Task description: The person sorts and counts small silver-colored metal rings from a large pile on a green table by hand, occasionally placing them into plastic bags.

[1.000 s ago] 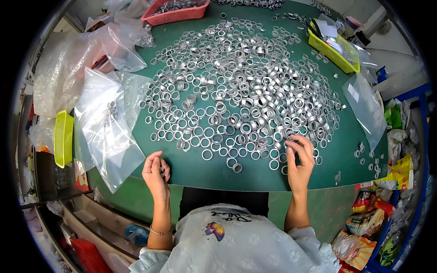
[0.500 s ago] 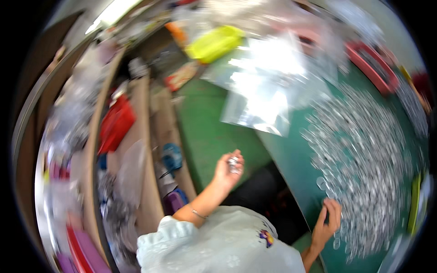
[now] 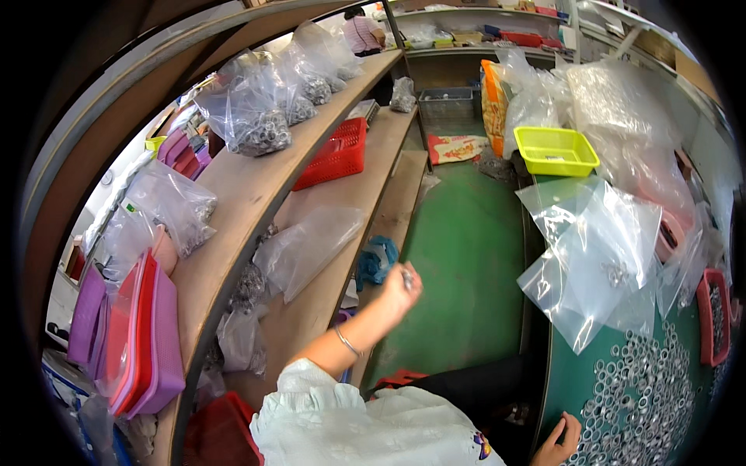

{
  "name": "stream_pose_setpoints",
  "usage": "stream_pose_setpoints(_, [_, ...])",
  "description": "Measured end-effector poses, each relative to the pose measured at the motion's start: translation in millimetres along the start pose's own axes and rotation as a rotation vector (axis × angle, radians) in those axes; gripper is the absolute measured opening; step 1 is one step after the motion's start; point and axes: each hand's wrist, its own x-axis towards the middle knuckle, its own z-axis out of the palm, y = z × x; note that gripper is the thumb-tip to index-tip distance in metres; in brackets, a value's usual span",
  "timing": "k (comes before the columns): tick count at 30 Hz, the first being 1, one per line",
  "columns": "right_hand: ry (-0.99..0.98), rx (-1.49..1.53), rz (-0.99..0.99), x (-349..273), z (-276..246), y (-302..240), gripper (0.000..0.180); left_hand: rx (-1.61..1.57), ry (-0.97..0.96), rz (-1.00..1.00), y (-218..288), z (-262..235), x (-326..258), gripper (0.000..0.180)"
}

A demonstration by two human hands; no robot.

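Observation:
My left hand (image 3: 402, 289) is closed in a loose fist over the aisle, beside the wooden shelves. A bit of silvery metal shows between its fingers; they look like small metal rings, though most are hidden. A bracelet (image 3: 347, 341) circles that wrist. My right hand (image 3: 559, 439) rests at the table's near edge, its fingers a little bent and apart, with nothing visible in them. Right beside it many loose silvery metal rings (image 3: 641, 400) lie spread on the green tabletop (image 3: 571, 380).
Wooden shelves (image 3: 233, 182) on the left carry bags of metal parts (image 3: 260, 128), a red basket (image 3: 334, 155) and stacked purple and red trays (image 3: 151, 342). Clear plastic bags (image 3: 594, 260) and a yellow basket (image 3: 556, 151) lie on the table. Far back, a person (image 3: 363, 33) sits.
My view has swung left toward the shelves, so the table and rings now sit farther right and lower. My left hand stays closed; my right stays by the rings.

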Motion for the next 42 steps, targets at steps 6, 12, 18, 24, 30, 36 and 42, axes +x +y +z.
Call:
stream_pose_setpoints(6, [0.072, 0.002, 0.057, 22, 16, -12, 0.020, -0.008, -0.322, 1.139, 156, 234, -60, 0.016])
stream_pose_setpoints(12, [0.140, -0.084, 0.145, 42, 31, -26, 0.018, -0.005, 0.322, 1.676, 367, 341, -91, 0.026])
stream_pose_setpoints(18, [0.056, -0.108, 0.067, 54, 36, -41, 0.018, 0.550, -0.103, 1.887, 517, 333, -106, 0.018])
stream_pose_setpoints(24, [0.065, -0.216, -0.012, 63, 45, -58, 0.014, 1.141, 0.151, 1.738, 606, 312, -99, 0.032])
stream_pose_setpoints(30, [-0.004, -0.288, -0.032, 58, 48, -65, 0.015, 1.738, 0.400, 1.640, 609, 297, -86, 0.024])
stream_pose_setpoints(36, [-0.058, -0.284, -0.068, 53, 45, -63, 0.017, 1.124, 0.420, 2.502, 516, 340, -93, 0.019])
stream_pose_setpoints(42, [0.125, -0.137, 0.018, 45, 44, -48, 0.011, 0.583, -0.119, 2.875, 368, 386, -55, 0.024])
